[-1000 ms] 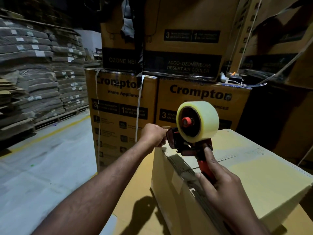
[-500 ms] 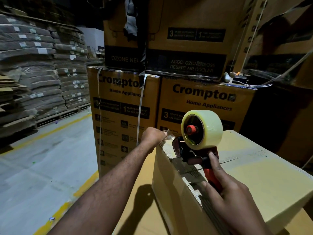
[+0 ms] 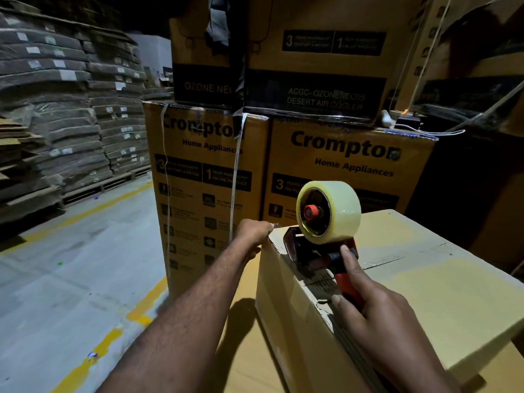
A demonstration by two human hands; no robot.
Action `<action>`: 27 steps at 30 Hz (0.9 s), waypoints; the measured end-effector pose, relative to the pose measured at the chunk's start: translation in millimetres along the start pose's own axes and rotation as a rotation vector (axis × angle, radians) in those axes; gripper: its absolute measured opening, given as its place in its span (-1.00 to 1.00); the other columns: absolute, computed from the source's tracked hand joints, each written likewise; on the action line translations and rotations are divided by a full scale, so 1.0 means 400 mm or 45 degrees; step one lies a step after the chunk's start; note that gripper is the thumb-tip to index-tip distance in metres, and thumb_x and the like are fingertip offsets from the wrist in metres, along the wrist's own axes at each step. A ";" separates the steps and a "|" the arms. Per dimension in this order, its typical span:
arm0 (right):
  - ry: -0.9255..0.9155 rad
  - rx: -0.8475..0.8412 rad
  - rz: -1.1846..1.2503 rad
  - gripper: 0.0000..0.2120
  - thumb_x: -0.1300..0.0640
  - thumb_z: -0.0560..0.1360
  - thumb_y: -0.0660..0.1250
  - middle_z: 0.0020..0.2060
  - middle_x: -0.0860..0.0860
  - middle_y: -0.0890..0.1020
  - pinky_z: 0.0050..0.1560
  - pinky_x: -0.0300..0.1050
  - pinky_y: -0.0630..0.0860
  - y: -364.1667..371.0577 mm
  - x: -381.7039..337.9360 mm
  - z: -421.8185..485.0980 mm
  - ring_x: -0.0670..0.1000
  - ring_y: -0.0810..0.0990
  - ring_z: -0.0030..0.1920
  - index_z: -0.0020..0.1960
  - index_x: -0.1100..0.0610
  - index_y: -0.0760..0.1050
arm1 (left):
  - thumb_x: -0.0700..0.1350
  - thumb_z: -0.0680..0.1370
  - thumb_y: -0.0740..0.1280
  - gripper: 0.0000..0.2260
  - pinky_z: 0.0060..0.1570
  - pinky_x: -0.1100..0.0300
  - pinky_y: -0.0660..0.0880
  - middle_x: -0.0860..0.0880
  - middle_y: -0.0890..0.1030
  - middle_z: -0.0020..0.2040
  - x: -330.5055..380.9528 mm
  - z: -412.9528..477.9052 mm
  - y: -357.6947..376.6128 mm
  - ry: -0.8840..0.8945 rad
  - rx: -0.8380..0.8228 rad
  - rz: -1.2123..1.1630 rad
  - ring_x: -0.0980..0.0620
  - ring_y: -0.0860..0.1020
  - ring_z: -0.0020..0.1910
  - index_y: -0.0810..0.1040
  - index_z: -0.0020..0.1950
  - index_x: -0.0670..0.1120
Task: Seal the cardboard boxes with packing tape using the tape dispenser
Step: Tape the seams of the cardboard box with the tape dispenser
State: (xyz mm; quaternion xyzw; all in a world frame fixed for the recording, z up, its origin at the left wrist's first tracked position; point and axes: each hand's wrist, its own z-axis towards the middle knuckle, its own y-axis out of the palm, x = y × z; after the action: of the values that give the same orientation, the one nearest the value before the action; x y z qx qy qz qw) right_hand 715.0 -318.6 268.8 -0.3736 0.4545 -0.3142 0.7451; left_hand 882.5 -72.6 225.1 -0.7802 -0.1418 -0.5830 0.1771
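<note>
1. The tape dispenser point(image 3: 314, 251), with a dark frame and an orange handle, is sitting on the top of the cardboard box point(image 3: 453, 302), along the box's left edge near its far corner. It is carrying a pale, translucent tape roll point(image 3: 337, 211) on an orange hub.
2. The right hand point(image 3: 382, 316) is gripping the handle from the dispenser's 5 o'clock side. Its fingers are wrapping the orange grip, while the forefinger is lying straight forward and touching the frame just below the roll.
3. The left hand point(image 3: 253, 232) is lying at the dispenser's 10 o'clock, close beside its nose. Its fingers are curling over the box's far left corner and holding it. Whether a tape end is lying beneath them cannot be told.
4. The dispenser is thus lying between the two hands, along the box edge.
5. At 12 o'clock, printed cartons point(image 3: 348, 165) are standing stacked behind the box, with a thin white strap point(image 3: 236, 177) hanging down one face.
6. At 9 to 10 o'clock, bundles of flat cardboard point(image 3: 71, 131) are lying piled on pallets.
7. At 8 o'clock, a grey floor is showing a worn yellow line point(image 3: 136, 316).
</note>
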 end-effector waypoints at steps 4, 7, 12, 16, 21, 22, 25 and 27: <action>0.015 -0.049 -0.037 -0.21 -0.07 0.59 0.30 0.08 -0.14 0.60 -0.05 -0.18 0.43 0.001 0.002 0.002 -0.05 0.55 0.08 0.47 -0.45 -0.24 | -0.05 0.48 0.36 -0.79 -0.19 0.12 0.49 -0.05 0.64 -0.09 -0.017 -0.001 0.000 -0.040 0.005 0.045 -0.02 0.59 -0.12 0.66 0.01 -0.14; 0.017 -0.084 -0.087 -0.21 -0.11 0.60 0.24 -0.01 -0.16 0.56 -0.05 -0.26 0.41 -0.003 0.000 -0.003 -0.12 0.51 -0.01 0.47 -0.44 -0.32 | -0.04 0.54 0.36 -0.76 -0.16 0.12 0.51 -0.05 0.59 -0.03 -0.026 0.003 -0.009 -0.037 0.033 0.182 -0.01 0.56 -0.08 0.60 0.14 -0.13; 0.019 -0.121 -0.165 -0.17 -0.10 0.60 0.24 0.07 -0.13 0.57 0.01 -0.16 0.46 -0.011 -0.015 0.003 -0.06 0.53 0.10 0.40 -0.45 -0.41 | 0.11 0.61 0.35 -0.77 0.10 -0.02 0.57 0.05 0.66 0.09 0.007 -0.016 -0.014 0.846 0.329 0.786 0.01 0.59 0.09 0.69 0.14 0.02; 0.060 -0.166 -0.207 -0.18 -0.07 0.59 0.25 0.07 -0.08 0.61 0.00 -0.09 0.49 -0.018 -0.029 0.017 0.01 0.56 0.07 0.51 -0.40 -0.32 | 0.07 0.61 0.37 -0.77 0.07 0.09 0.61 0.03 0.73 0.07 0.004 -0.036 -0.009 0.831 0.062 0.795 0.06 0.64 0.04 0.73 0.13 -0.02; 0.107 -0.243 -0.196 -0.19 0.00 0.58 0.27 0.02 0.05 0.65 0.02 0.00 0.52 -0.024 -0.036 0.041 0.05 0.59 -0.01 0.55 -0.38 -0.22 | 0.01 0.59 0.43 -0.79 0.20 0.13 0.57 0.03 0.71 0.15 -0.008 -0.022 -0.020 0.801 0.073 0.744 0.05 0.63 0.17 0.72 0.19 -0.01; 0.117 -0.260 -0.196 -0.19 0.03 0.58 0.27 -0.02 0.06 0.64 -0.01 -0.01 0.53 -0.029 -0.038 0.048 0.04 0.58 -0.07 0.55 -0.38 -0.20 | 0.01 0.60 0.43 -0.78 0.21 0.13 0.56 0.02 0.71 0.16 -0.013 -0.019 -0.020 0.777 0.063 0.717 0.04 0.63 0.18 0.71 0.20 -0.01; 0.123 -0.303 -0.232 -0.19 0.09 0.57 0.26 -0.07 0.06 0.56 -0.13 -0.08 0.50 -0.044 -0.048 0.072 0.02 0.53 -0.15 0.55 -0.39 -0.17 | 0.01 0.60 0.42 -0.77 0.25 0.00 0.56 -0.02 0.70 0.18 -0.024 -0.007 -0.022 0.617 -0.009 0.500 -0.02 0.62 0.19 0.71 0.18 -0.05; 0.117 -0.306 -0.239 -0.18 0.10 0.56 0.27 -0.03 0.07 0.55 -0.20 -0.16 0.46 -0.050 -0.051 0.084 0.01 0.52 -0.17 0.54 -0.41 -0.15 | 0.01 0.59 0.43 -0.78 0.23 -0.05 0.58 -0.03 0.70 0.16 -0.030 0.004 -0.021 0.545 -0.014 0.391 -0.03 0.62 0.15 0.72 0.16 -0.04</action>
State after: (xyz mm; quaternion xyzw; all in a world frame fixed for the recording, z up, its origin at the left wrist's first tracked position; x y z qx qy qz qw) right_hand 734.9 -303.4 305.2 -0.4861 0.4854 -0.3427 0.6408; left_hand 876.9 -64.4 213.9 -0.6524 0.0223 -0.7017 0.2853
